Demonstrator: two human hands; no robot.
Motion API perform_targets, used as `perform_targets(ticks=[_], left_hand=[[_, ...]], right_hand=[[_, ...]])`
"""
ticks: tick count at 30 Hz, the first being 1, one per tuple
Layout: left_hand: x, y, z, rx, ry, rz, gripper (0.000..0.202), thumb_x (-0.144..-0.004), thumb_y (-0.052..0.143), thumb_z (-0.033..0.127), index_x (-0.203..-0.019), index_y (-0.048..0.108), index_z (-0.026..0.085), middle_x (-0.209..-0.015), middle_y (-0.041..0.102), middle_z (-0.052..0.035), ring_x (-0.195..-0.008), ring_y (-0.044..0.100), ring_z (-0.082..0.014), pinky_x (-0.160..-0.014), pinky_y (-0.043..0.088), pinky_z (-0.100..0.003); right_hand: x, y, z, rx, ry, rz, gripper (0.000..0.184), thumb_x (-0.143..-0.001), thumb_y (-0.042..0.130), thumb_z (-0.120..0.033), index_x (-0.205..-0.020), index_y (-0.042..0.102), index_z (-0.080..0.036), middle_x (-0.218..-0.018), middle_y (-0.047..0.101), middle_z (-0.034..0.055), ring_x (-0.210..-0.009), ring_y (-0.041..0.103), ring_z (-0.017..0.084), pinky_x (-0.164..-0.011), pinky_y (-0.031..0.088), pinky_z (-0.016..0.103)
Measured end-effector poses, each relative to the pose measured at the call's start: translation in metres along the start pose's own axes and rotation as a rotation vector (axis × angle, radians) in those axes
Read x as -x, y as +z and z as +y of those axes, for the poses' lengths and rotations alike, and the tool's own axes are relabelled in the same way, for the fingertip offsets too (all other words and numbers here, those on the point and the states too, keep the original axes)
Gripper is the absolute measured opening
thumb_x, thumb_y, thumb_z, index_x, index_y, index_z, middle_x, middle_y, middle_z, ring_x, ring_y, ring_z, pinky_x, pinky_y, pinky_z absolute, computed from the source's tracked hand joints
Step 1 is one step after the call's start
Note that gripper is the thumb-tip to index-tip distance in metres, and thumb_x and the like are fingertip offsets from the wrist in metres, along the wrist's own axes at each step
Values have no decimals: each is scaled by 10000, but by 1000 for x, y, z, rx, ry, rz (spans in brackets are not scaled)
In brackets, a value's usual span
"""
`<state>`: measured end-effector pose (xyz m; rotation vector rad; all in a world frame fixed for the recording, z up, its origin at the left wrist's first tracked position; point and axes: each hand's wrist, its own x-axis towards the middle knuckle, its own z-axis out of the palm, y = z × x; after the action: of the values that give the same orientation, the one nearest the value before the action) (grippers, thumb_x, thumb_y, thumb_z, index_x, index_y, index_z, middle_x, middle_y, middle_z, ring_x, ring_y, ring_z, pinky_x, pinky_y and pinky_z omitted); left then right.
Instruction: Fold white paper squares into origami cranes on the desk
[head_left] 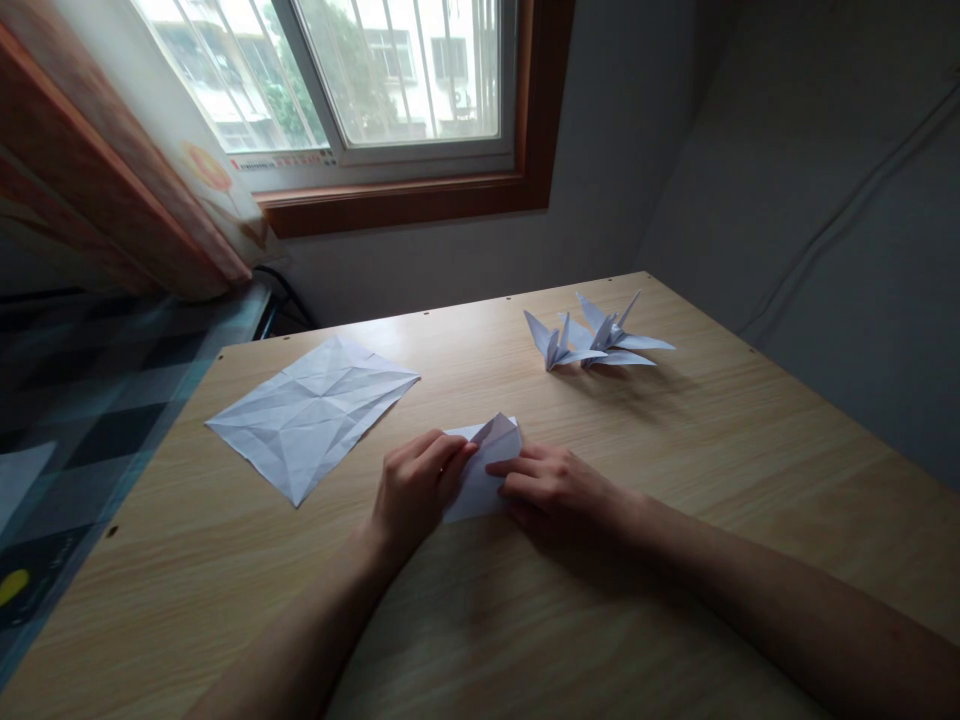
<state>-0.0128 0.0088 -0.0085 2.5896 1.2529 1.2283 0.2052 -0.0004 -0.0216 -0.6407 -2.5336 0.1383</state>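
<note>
A partly folded white sheet of paper [480, 485] lies on the wooden table between my two hands, with one flap raised at its far end. My left hand [420, 480] pinches the paper's left side near that flap, thumb and fingers pressed together. On the right edge, my right hand [544, 485] rests with its fingers laid on the paper and partly bent; the thumb is mostly hidden. Beyond the hands to the left lies a creased, unfolded paper sheet [315, 400]. Several folded paper cranes [592, 340] stand close together at the back right.
The wooden table [750, 480] has its far edge below a barred window [405, 70]. To the left are a checked cloth surface [97, 410] and a hanging curtain [97, 150]. A cable [847, 210] runs along the right wall.
</note>
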Motion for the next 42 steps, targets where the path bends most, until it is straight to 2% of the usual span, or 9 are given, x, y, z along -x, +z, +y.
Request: perform_targets(ticks=[4,9,18,21,24,27,29,35,42], left_hand=[[0,2,-3,11,-96,-15,126,-920,542,263,-877,625,179,-601,633,23,-505,567,-92,-513,425,-191],[0,3,-2,25,-15,-44,143,-904,572,262,-805,629,176,-610,641,7,-527,570,-100,-539,434,-205],[-5,-2,1,41,-271,218,299,-921,542,246,-636,580,166,-514,502,50,-461,449,-70,-486,359,-199],[-5,-4,0,34,-188,326,125,-904,546,187,-832,645,167,-646,609,27,-535,524,-84,-545,421,-204],[-1,-7,3,-28,96,354,118,-853,587,123,-960,613,165,-733,650,3,-602,577,-103,-592,459,-222],[3,-7,12,-17,428,147,98,-846,585,143,-941,589,166,-716,647,-5,-610,580,-120,-609,469,-248],[2,-5,16,-14,499,-76,79,-874,573,205,-946,583,173,-753,666,-16,-649,604,-133,-580,454,-246],[-1,3,9,-70,325,-299,288,-948,487,379,-1081,575,139,-1048,686,-131,-983,627,-250,-829,493,-376],[-3,2,6,-132,192,-538,424,-948,473,438,-1255,545,154,-1233,617,-139,-1128,563,-293,-951,440,-457]], right_hand=[[0,-1,-1,-4,0,-11,40,-844,579,-172,-807,570,-182,-1044,711,99,-808,620,195,-715,504,317],[-2,-3,-1,-2,-21,17,35,-823,577,-141,-811,577,-174,-1034,720,99,-780,617,192,-693,503,307],[-1,2,-2,27,-24,-52,91,-894,535,-185,-866,621,-177,-1140,700,90,-791,605,169,-723,493,303],[-2,-2,-6,32,16,-99,139,-892,535,-204,-964,649,-169,-1136,692,96,-849,605,198,-756,499,328],[-4,-8,-12,40,141,-162,241,-893,556,-280,-1076,650,-156,-1086,683,131,-968,590,254,-826,499,375],[-6,-11,-16,76,279,-182,347,-898,562,-348,-1137,634,-107,-1094,656,189,-1008,580,294,-866,495,418],[-7,-10,-17,79,321,-174,379,-892,572,-345,-1151,623,-72,-1122,640,216,-1012,582,304,-882,492,428],[-5,-7,-13,10,407,-159,329,-885,544,-221,-1177,620,-91,-1139,663,174,-1027,606,277,-921,486,389],[-1,-22,8,0,302,-210,437,-850,516,-117,-1278,576,-181,-1265,640,94,-1012,650,213,-852,505,300]])
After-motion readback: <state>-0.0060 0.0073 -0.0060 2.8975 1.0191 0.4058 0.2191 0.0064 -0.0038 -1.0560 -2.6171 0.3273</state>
